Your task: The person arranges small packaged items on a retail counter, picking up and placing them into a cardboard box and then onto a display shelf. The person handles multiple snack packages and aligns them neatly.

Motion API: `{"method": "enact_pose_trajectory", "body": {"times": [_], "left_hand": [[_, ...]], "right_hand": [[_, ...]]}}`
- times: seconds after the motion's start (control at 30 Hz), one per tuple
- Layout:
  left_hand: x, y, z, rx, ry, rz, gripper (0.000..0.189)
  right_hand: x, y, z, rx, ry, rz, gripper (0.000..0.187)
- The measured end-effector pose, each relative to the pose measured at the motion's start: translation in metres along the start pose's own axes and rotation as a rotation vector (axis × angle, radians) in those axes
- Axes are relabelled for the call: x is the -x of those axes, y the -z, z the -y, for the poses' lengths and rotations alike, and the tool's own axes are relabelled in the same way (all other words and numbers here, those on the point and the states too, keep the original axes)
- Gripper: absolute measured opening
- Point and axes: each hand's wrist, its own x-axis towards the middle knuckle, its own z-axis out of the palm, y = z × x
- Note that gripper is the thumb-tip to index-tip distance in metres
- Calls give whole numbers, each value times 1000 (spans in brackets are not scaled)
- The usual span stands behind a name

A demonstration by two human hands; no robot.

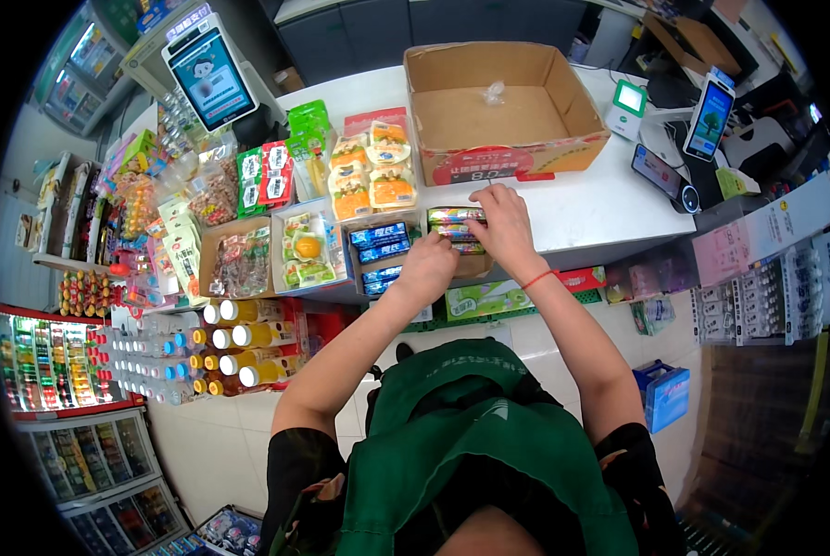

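Observation:
Both my hands are at a small open cardboard box [476, 265] on the front edge of the counter. Inside lie several green-and-pink wrapped candy packets [450, 216], stacked in a row. The fingers and thumb of my right hand [504, 226] are around the right end of the upper packets. My left hand [429, 264] is curled at the lower left of the same packets, its fingertips touching them; whether it grips one is hidden. Just left of it, blue candy packs [380, 240] fill another cardboard box.
Behind my hands stands a large open carton [484, 118] with a crumpled plastic scrap inside. Snack trays [373, 170] crowd the left, below a payment screen [210, 80]. Right are a green-framed payment device [627, 108] and a phone [657, 170]. Bottled drinks [255, 340] stand lower left.

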Motion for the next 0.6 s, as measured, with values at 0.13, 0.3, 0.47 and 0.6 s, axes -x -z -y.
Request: {"method": "enact_pose_trajectory", "body": {"times": [0.13, 0.3, 0.47, 0.6], "left_hand": [[1, -10, -9, -123, 86, -25, 9], [0, -21, -17, -197, 148, -103, 10], [0, -19, -19, -167, 191, 27, 7], [-3, -18, -19, -162, 202, 71, 5]], "right_hand": [[14, 6, -2, -3, -55, -7, 32], [26, 6, -2, -31, -91, 12, 31], [33, 3, 0, -31, -111, 49, 32], [34, 2, -2, -34, -133, 73, 31]]}}
